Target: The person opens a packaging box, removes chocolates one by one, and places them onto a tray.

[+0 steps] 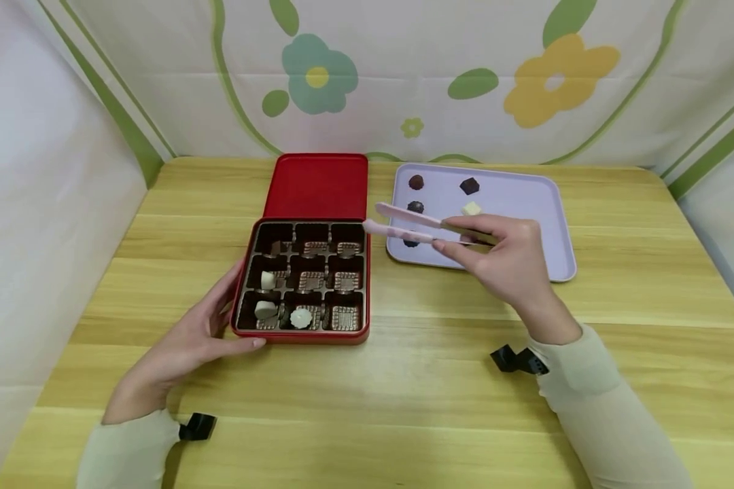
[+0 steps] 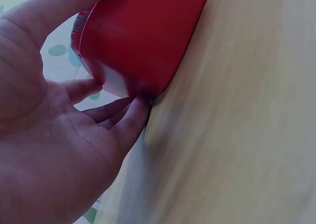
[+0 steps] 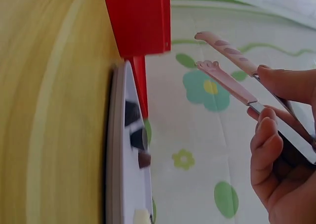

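Observation:
My left hand (image 1: 189, 339) holds the left front corner of a red tin (image 1: 302, 337), its thumb along the front wall and its fingers against the left side. The tin's brown insert has several compartments. A dark chocolate (image 1: 276, 247) lies in the back left one, and white chocolates (image 1: 301, 318) lie in the middle left, front left and front middle ones. My right hand (image 1: 514, 258) grips pink-tipped metal tongs (image 1: 399, 232) over the lilac tray (image 1: 529, 197). Their tips point toward the tin, spread apart with nothing between them.
Dark chocolates (image 1: 416, 182) and a cream-coloured one (image 1: 471, 208) sit on the tray, some partly hidden by the tongs and hand. Behind the tin lies its red lid (image 1: 321, 187). A flower-patterned cloth (image 1: 391, 61) hangs at the wooden table's (image 1: 404, 407) far edge.

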`<state>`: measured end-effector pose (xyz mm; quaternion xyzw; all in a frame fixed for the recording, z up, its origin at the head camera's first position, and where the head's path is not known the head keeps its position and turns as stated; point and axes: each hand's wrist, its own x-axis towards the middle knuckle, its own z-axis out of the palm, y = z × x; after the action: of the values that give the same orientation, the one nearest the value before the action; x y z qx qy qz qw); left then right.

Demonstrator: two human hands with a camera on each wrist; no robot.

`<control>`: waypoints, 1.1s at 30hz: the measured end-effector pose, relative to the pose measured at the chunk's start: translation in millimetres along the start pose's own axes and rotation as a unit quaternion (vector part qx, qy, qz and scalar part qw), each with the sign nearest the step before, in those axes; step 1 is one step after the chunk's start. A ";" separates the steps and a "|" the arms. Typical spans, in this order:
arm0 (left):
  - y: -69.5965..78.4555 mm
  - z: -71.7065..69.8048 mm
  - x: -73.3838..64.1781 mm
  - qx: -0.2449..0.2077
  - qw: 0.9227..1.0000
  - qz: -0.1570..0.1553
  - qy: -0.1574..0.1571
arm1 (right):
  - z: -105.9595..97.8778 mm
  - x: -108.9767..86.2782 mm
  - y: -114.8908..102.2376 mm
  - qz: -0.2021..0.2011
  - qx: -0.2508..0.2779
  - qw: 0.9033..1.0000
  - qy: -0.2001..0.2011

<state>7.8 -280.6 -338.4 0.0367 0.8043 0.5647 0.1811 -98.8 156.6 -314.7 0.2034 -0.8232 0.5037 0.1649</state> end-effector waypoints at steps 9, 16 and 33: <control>-1.1 0.6 1.0 -0.005 1.000 0.000 -0.001 | 23.9 -1.3 -11.0 -0.032 0.020 0.998 -0.055; -0.4 0.4 1.2 -0.007 1.000 0.006 -0.006 | 37.1 0.0 -20.8 -0.058 0.023 0.994 -0.092; -1.0 0.8 1.2 -0.008 1.000 0.011 -0.008 | 60.5 5.9 -47.9 -0.215 0.008 0.947 -0.238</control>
<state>7.0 -280.0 -339.8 0.0482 0.7979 0.5728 0.1813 -84.0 81.7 -301.9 0.4905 -0.7712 0.4002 0.0667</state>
